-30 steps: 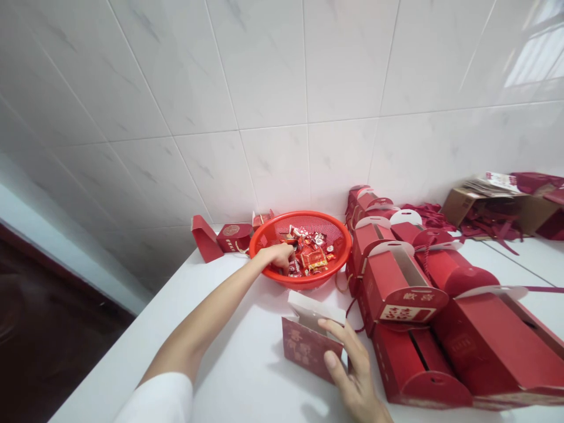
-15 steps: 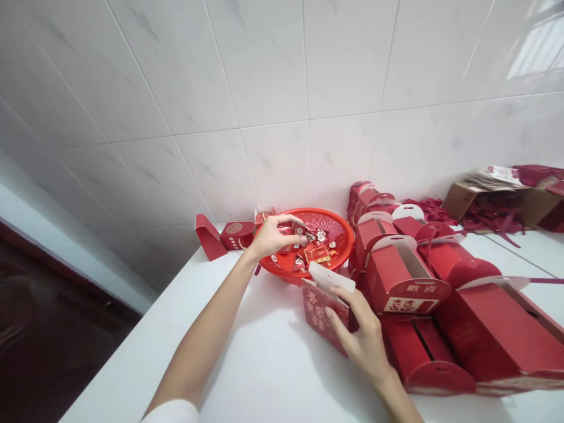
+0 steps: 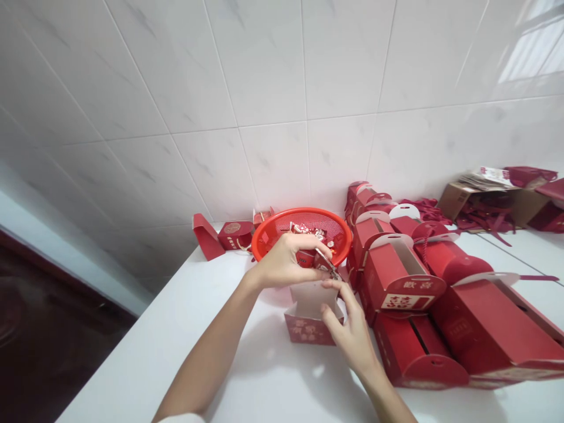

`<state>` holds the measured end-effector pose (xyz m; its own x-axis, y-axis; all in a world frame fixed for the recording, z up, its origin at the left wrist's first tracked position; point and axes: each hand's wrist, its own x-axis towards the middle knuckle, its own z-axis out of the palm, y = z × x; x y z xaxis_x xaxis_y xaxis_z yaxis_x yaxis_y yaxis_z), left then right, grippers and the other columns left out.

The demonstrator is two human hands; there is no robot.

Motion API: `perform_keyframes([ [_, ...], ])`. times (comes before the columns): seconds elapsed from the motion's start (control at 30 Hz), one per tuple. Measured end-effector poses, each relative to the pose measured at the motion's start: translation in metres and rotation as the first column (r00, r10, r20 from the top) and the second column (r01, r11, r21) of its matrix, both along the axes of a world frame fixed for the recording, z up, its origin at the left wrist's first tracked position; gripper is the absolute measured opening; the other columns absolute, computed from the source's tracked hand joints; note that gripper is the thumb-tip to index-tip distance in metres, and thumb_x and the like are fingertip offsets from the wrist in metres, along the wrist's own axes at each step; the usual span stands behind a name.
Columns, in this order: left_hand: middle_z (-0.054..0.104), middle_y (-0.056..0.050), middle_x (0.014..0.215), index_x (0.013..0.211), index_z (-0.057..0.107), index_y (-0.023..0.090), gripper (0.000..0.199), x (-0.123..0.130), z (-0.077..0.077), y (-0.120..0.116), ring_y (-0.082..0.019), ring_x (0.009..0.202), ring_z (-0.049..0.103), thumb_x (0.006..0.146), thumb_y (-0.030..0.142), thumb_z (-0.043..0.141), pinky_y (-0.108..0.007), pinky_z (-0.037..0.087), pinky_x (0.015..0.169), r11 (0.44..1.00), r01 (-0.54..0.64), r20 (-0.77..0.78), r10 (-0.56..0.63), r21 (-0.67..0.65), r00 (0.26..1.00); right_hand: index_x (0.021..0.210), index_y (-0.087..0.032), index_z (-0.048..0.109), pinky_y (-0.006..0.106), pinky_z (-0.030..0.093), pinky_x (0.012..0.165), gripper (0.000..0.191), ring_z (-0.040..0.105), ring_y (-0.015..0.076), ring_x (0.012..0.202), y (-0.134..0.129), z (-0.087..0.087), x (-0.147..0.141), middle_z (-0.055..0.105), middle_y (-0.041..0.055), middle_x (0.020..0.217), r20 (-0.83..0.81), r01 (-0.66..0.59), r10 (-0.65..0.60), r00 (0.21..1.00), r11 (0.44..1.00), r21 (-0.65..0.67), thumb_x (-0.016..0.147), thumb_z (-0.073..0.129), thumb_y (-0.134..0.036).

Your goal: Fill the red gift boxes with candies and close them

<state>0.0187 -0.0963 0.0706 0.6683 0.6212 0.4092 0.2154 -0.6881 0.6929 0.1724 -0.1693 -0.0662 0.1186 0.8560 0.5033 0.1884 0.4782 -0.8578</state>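
Left hand (image 3: 282, 261) closed around a few candies (image 3: 324, 260), count not clear, just above one open box (image 3: 311, 317). Right hand (image 3: 348, 329) gripping that box at its right side. Behind the hands, one red basket (image 3: 268, 232) with more candies. Right of the hands, many red boxes (image 3: 440, 317), too crowded to count.

The left hand (image 3: 284, 261) covers most of what it grips, probably wrapped sweets, so their number cannot be told. It also hides the near rim of the red basket (image 3: 273, 226). The small box (image 3: 308, 320) has its right side behind the right hand (image 3: 348, 329). The cardboard carton (image 3: 467, 200) is cut off at the right edge.
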Motion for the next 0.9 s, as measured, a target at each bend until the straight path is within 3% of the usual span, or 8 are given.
perform_keyframes([
  [0.17, 0.073, -0.002, 0.084, 0.090, 0.075, 0.019, 0.014, -0.001, 0.001, -0.007, -0.016, 0.076, 0.065, 0.079, 0.013, 0.070, -0.025, 0.047, 0.068, 0.994, -0.005, -0.396, 0.049, 0.110, 0.917, 0.117, -0.022, 0.060, 0.034, 0.053, 0.099, 0.032, 0.064, 0.0228, 0.116, 0.000, 0.001, -0.002, 0.067, 0.0077, 0.123, -0.008, -0.009, 0.009, 1.000, 1.000, 0.011, 0.085, 0.057, -0.019],
  [0.3, 0.070, -0.002, 0.080, 0.085, 0.074, 0.020, 0.014, -0.001, 0.003, -0.011, -0.017, 0.075, 0.063, 0.078, 0.013, 0.064, -0.026, 0.040, 0.062, 0.985, -0.057, -0.575, 0.141, 0.161, 0.806, 0.116, -0.023, 0.060, 0.035, 0.054, 0.098, 0.029, 0.064, 0.0238, 0.116, -0.001, 0.005, -0.003, 0.067, 0.0081, 0.122, 0.000, -0.015, 0.015, 1.000, 1.000, 0.018, 0.087, 0.059, -0.021],
  [0.6, 0.072, -0.002, 0.093, 0.098, 0.073, 0.021, 0.022, 0.000, 0.007, -0.010, -0.020, 0.086, 0.066, 0.076, 0.020, 0.077, -0.027, 0.044, 0.071, 0.990, -0.060, -0.587, 0.123, 0.126, 0.800, 0.116, -0.023, 0.060, 0.035, 0.053, 0.099, 0.029, 0.064, 0.0240, 0.117, -0.001, 0.000, -0.001, 0.067, 0.0080, 0.123, 0.013, -0.019, 0.019, 1.000, 1.000, 0.010, 0.088, 0.062, -0.024],
  [0.8, 0.073, -0.005, 0.109, 0.110, 0.069, 0.019, 0.021, 0.007, 0.003, -0.012, -0.019, 0.098, 0.067, 0.091, 0.022, 0.059, -0.029, 0.048, 0.086, 0.994, -0.032, -0.334, 0.067, 0.109, 0.940, 0.118, -0.023, 0.059, 0.036, 0.053, 0.098, 0.030, 0.064, 0.0244, 0.115, 0.000, -0.001, -0.002, 0.067, 0.0082, 0.123, 0.013, -0.009, 0.009, 1.000, 1.000, 0.004, 0.088, 0.063, -0.026],
  [0.9, 0.073, -0.006, 0.115, 0.114, 0.068, 0.020, 0.028, 0.010, -0.001, -0.012, -0.019, 0.101, 0.067, 0.091, 0.014, 0.053, -0.029, 0.049, 0.089, 0.995, -0.001, -0.293, 0.031, 0.102, 0.956, 0.117, -0.023, 0.060, 0.035, 0.054, 0.096, 0.028, 0.064, 0.0241, 0.113, 0.000, 0.000, -0.003, 0.067, 0.0081, 0.122, 0.009, -0.007, 0.007, 1.000, 1.000, 0.005, 0.089, 0.062, -0.026],
])
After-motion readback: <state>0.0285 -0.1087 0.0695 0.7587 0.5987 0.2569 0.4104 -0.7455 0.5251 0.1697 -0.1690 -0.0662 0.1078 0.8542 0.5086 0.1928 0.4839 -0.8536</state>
